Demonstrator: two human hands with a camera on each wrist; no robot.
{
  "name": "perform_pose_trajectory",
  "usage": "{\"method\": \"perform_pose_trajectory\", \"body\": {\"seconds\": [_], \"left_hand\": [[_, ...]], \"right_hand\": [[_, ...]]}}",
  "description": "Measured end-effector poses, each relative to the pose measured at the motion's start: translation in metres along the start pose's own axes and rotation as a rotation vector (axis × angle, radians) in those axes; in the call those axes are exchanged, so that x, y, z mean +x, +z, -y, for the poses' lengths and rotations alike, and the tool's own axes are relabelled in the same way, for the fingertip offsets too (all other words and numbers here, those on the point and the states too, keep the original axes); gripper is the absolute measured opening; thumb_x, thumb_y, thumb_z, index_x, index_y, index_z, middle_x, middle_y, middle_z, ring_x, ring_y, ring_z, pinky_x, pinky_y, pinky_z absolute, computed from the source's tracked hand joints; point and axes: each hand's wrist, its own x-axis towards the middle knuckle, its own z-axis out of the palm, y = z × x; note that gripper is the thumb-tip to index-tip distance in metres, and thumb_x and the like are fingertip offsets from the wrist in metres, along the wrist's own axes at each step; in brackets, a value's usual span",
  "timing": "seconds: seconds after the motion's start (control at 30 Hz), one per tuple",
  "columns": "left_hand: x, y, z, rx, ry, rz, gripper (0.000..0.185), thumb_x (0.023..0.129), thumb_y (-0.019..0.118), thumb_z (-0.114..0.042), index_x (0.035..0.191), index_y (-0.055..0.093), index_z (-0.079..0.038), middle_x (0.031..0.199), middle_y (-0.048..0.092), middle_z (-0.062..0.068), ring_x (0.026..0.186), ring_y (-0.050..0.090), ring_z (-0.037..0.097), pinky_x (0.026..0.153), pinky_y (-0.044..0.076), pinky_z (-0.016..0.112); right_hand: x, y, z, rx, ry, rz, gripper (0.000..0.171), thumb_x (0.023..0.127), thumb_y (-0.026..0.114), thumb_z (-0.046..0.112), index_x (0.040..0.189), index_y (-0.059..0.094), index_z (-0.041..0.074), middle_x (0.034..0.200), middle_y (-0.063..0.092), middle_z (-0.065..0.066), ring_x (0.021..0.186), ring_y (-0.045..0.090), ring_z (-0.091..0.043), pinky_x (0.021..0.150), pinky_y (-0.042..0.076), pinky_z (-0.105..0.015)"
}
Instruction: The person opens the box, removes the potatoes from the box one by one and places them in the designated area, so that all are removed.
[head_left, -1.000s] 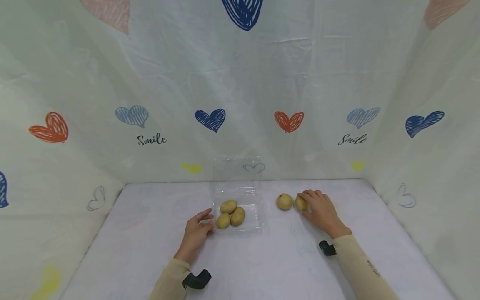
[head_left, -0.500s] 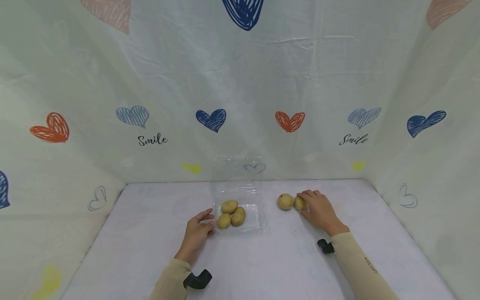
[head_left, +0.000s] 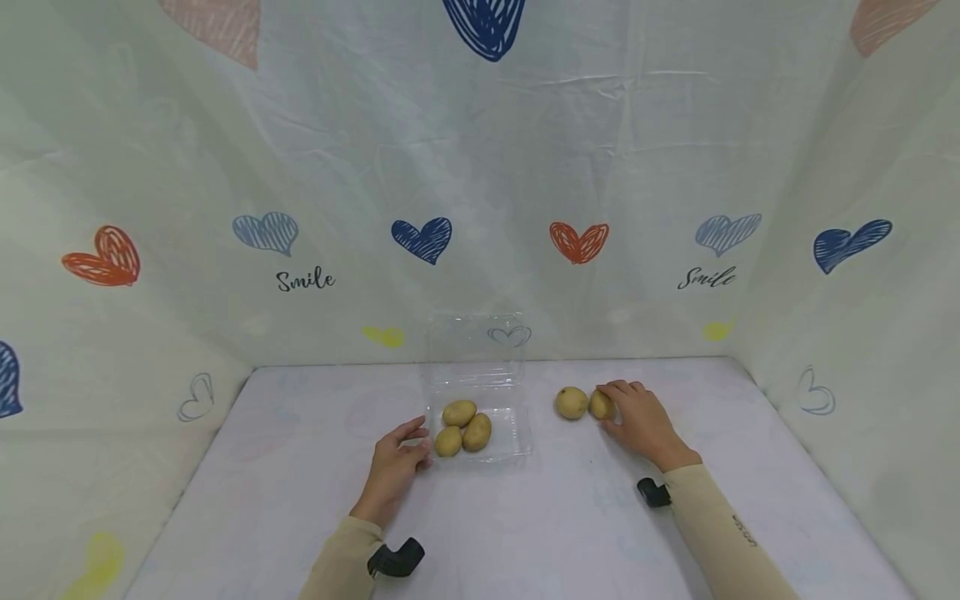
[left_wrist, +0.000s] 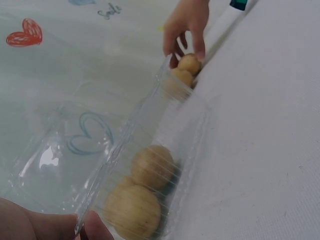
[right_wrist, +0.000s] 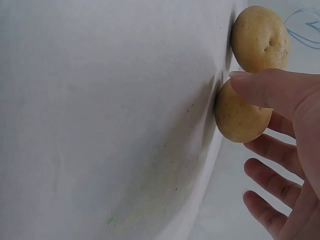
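Observation:
Three yellowish potatoes (head_left: 459, 412) lie together in the left part of a clear plastic clamshell box (head_left: 508, 433), whose lid (head_left: 474, 340) stands raised at the back. My left hand (head_left: 394, 472) is at the box's left side; in the left wrist view its thumb and a finger pinch the rim. Right of the box, my right hand (head_left: 643, 425) holds a potato (right_wrist: 241, 114) on the table between thumb and fingers, its other fingers spread apart. Another potato (head_left: 572, 403) sits just left of the held one, touching or nearly touching it.
A white cloth covers the table (head_left: 525, 533). Behind and at both sides hangs a pale curtain (head_left: 495, 167) printed with hearts and "Smile". Black wrist mounts (head_left: 396, 558) are on both forearms.
The potato in my right hand has shifted very slightly left, towards its neighbour. My left hand and the box have stayed in place.

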Motion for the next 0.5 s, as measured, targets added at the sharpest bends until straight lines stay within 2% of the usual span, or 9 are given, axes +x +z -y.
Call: {"method": "perform_pose_trajectory", "body": {"seconds": [0.27, 0.5], "left_hand": [[0.001, 0.0, 0.0, 0.005, -0.008, -0.002, 0.048, 0.103, 0.059, 0.008, 0.15, 0.05, 0.011, 0.135, 0.055, 0.027, 0.083, 0.061, 0.013, 0.071, 0.057, 0.021], [0.002, 0.0, -0.001, 0.014, -0.014, -0.007, 0.048, 0.102, 0.059, 0.008, 0.149, 0.05, 0.01, 0.135, 0.056, 0.027, 0.082, 0.061, 0.013, 0.07, 0.057, 0.021]], "right_hand": [[-0.001, -0.003, -0.001, 0.002, 0.002, 0.003, 0.058, 0.081, 0.091, 0.01, 0.131, 0.067, -0.004, 0.125, 0.068, -0.022, 0.113, 0.061, -0.044, 0.093, 0.054, -0.06], [-0.001, -0.011, 0.008, -0.018, -0.028, -0.029, 0.057, 0.08, 0.091, 0.007, 0.131, 0.067, -0.004, 0.126, 0.068, -0.022, 0.112, 0.062, -0.043, 0.091, 0.055, -0.059]]}}
